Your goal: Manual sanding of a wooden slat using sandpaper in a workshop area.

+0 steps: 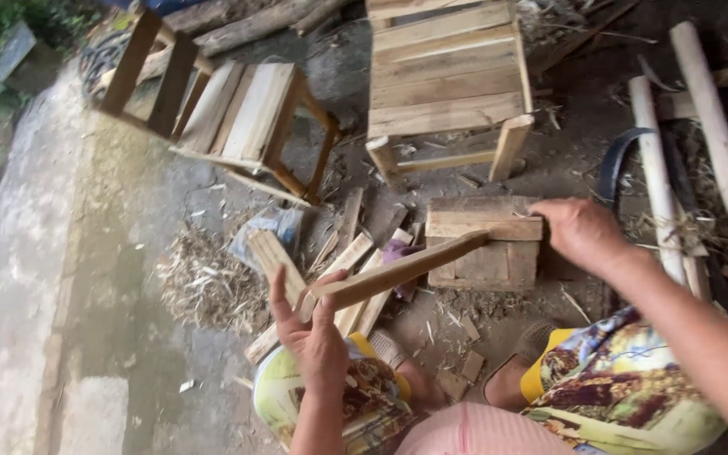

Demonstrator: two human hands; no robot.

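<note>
From the head camera, the left hand (318, 333) is closed around the near end of a wooden stick (398, 270) — thumb on one side, fingers on the other. The stick is long, flat and pale brown, with a rough, worn face. It slants up and away from the left hand, and its far end rests on a small wooden box (482, 244). The right hand (581, 232) lies on the top corner of that box, fingers curled over the edge; it may be gripping the box, but the fingertips are hidden, so I cannot tell.

Just past the left hand lies a heap of short planks (343, 270) and a pile of wood shavings (208, 282). Farther out from both hands stand a pale wooden stool (448, 76) and a tipped-over stool (242, 114). Beyond the right hand lie long bare poles (718, 135). Below the hands are the person's knees in bright patterned shorts (625, 396).
</note>
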